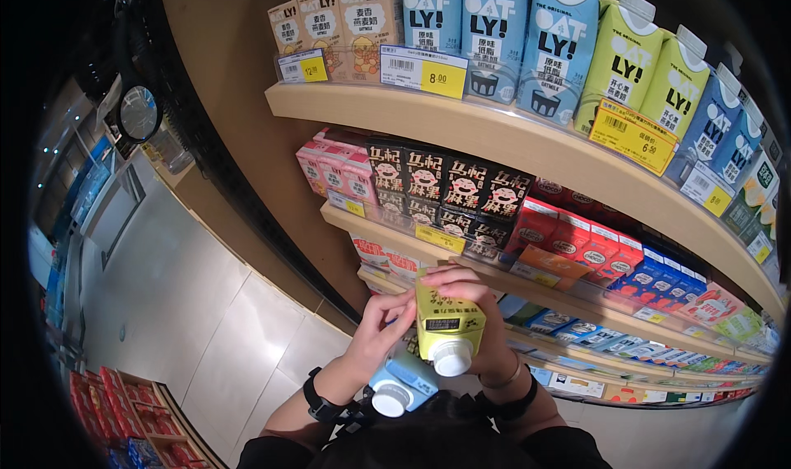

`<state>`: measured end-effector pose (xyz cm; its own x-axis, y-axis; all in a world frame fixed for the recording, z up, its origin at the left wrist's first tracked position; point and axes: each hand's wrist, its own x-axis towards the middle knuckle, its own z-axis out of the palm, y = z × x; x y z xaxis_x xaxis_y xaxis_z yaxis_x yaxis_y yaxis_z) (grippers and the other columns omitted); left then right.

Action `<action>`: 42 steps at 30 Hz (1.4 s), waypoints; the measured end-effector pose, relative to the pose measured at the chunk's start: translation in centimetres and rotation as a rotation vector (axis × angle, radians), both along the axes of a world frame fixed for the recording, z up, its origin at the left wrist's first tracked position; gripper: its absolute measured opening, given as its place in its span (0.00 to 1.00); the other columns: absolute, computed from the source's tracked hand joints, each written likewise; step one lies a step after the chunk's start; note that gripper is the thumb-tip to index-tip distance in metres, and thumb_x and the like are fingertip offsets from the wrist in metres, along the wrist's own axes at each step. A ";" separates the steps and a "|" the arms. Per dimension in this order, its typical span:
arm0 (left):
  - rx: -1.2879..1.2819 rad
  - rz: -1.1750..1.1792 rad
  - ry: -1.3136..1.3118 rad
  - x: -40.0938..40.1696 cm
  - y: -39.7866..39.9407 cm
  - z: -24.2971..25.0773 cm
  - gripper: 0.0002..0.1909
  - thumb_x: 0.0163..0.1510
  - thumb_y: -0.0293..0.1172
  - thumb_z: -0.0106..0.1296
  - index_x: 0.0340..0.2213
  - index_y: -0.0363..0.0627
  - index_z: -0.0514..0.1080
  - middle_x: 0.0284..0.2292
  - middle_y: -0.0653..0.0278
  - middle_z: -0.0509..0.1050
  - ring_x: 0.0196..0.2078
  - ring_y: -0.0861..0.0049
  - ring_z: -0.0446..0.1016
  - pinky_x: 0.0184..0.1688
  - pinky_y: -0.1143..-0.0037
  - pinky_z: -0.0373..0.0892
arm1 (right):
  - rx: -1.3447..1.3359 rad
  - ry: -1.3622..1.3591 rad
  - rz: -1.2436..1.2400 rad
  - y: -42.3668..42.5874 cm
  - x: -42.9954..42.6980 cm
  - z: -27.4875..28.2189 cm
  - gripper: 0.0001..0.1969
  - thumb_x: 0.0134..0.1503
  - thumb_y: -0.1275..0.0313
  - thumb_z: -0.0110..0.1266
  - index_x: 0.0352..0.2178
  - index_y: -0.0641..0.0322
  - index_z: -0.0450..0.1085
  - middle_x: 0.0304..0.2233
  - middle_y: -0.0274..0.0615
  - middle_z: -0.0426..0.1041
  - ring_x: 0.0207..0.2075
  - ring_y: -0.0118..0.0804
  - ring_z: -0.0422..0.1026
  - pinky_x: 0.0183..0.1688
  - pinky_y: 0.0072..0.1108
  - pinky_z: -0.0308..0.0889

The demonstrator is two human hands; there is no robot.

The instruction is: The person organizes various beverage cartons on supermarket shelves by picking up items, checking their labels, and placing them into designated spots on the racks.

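Close to my chest, a yellow-green drink carton [448, 324] with a white screw cap is gripped by my right hand [479, 296], whose fingers wrap over its far end and side. Beside and partly beneath it is a light-blue drink carton [405, 373], its white cap pointing towards me. My left hand [386, 321] is at the far end of the blue carton, with fingertips against the side of the yellow-green one. How it holds the blue carton is partly hidden. Both cartons lie tilted, caps towards my body.
A curved wooden shelf [494, 120] holds Oatly cartons in blue, green and beige behind price tags. Lower shelves carry black cartons [448, 185], red cartons [578, 240] and pink cartons [340, 166]. Tiled floor [235, 327] lies at left, with red packets [108, 407] on a low rack at lower left.
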<state>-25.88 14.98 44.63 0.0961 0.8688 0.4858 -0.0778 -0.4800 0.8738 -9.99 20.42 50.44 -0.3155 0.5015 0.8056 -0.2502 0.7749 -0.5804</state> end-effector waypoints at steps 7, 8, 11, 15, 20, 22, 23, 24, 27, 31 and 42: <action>0.045 0.250 0.161 -1.5 -0.7 2.1 0.27 0.50 0.45 0.38 0.48 0.42 0.57 0.40 0.58 0.64 0.43 0.71 0.62 0.42 0.75 0.62 | -0.112 -0.304 0.228 -1.1 -2.2 1.3 0.37 0.37 0.74 0.48 0.52 0.67 0.45 0.51 0.53 0.51 0.54 0.48 0.50 0.56 0.32 0.42; -0.294 -0.292 -0.302 -3.0 -0.4 1.8 0.34 0.48 0.56 0.31 0.49 0.43 0.55 0.40 0.58 0.65 0.43 0.72 0.63 0.43 0.74 0.63 | -0.258 -0.289 0.327 -1.5 -2.8 1.6 0.41 0.36 0.76 0.46 0.54 0.67 0.39 0.54 0.52 0.44 0.57 0.45 0.45 0.57 0.31 0.39; -0.911 -0.531 -0.466 -6.9 0.1 3.2 0.51 0.38 0.76 0.23 0.53 0.49 0.49 0.50 0.54 0.57 0.51 0.61 0.59 0.52 0.65 0.56 | -0.505 -0.301 0.445 -2.1 -4.8 1.8 0.49 0.36 0.79 0.45 0.56 0.64 0.23 0.59 0.49 0.29 0.60 0.36 0.32 0.58 0.24 0.33; -0.309 -0.560 -0.616 -11.2 -0.7 -0.8 0.54 0.25 0.43 0.66 0.53 0.43 0.49 0.50 0.55 0.58 0.52 0.61 0.58 0.54 0.64 0.56 | -0.594 -0.359 0.342 -2.0 -8.2 1.1 0.44 0.45 0.71 0.46 0.57 0.62 0.25 0.59 0.47 0.34 0.59 0.43 0.38 0.58 0.26 0.38; -0.365 -0.771 -0.920 -15.6 -0.6 -3.0 0.61 0.19 0.60 0.64 0.52 0.42 0.50 0.48 0.47 0.59 0.47 0.51 0.61 0.48 0.60 0.61 | -0.827 -0.059 0.397 -5.4 -9.6 0.6 0.34 0.54 0.58 0.40 0.57 0.42 0.32 0.58 0.47 0.40 0.58 0.51 0.43 0.56 0.37 0.44; -0.378 -0.824 -0.935 -16.7 -1.0 -3.1 0.60 0.19 0.59 0.64 0.52 0.43 0.49 0.47 0.47 0.59 0.47 0.49 0.60 0.43 0.56 0.65 | -0.857 0.357 0.542 -6.2 -9.3 -1.7 0.33 0.55 0.58 0.39 0.57 0.35 0.32 0.58 0.47 0.41 0.58 0.55 0.43 0.54 0.40 0.47; -0.402 -0.880 -0.949 -17.6 -1.4 -3.3 0.60 0.20 0.58 0.64 0.52 0.43 0.49 0.46 0.48 0.58 0.47 0.49 0.60 0.40 0.54 0.67 | -0.849 0.733 0.710 -6.6 -9.4 -2.3 0.34 0.55 0.59 0.40 0.57 0.33 0.31 0.58 0.48 0.42 0.57 0.58 0.43 0.54 0.40 0.48; -0.407 -0.890 -0.950 -18.2 -1.8 -3.5 0.60 0.20 0.58 0.64 0.52 0.43 0.49 0.46 0.48 0.58 0.47 0.49 0.60 0.40 0.54 0.67 | -0.900 0.721 0.485 -7.4 -9.2 -2.6 0.37 0.52 0.73 0.40 0.56 0.27 0.30 0.57 0.39 0.46 0.57 0.57 0.46 0.53 0.41 0.50; -0.453 -0.955 -0.960 -19.5 -2.5 -4.0 0.58 0.23 0.56 0.64 0.52 0.45 0.48 0.46 0.49 0.57 0.47 0.50 0.59 0.34 0.50 0.68 | -0.817 0.656 0.261 -9.1 -9.1 -2.7 0.44 0.47 0.82 0.37 0.54 0.26 0.21 0.57 0.40 0.46 0.57 0.57 0.46 0.53 0.42 0.49; -0.456 -1.006 -0.953 -20.5 -2.7 -4.9 0.58 0.22 0.56 0.65 0.53 0.48 0.47 0.47 0.49 0.56 0.49 0.50 0.58 0.35 0.47 0.66 | -0.673 0.750 0.324 -10.2 -9.3 -4.4 0.30 0.44 0.87 0.37 0.44 0.35 0.64 0.57 0.36 0.48 0.56 0.56 0.47 0.54 0.43 0.48; -0.454 -1.039 -0.950 -21.6 -2.7 -4.6 0.61 0.19 0.55 0.66 0.54 0.49 0.46 0.48 0.49 0.57 0.50 0.48 0.57 0.39 0.47 0.64 | -0.747 1.089 0.400 -11.1 -10.6 -3.7 0.19 0.53 0.77 0.31 0.08 0.59 0.53 0.23 0.41 0.63 0.57 0.59 0.43 0.51 0.57 0.45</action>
<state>-47.47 12.27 40.03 0.5650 0.7025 0.4328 -0.8229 0.4420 0.3569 -20.57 9.37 46.76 0.0708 0.9452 0.3186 -0.9716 0.1377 -0.1926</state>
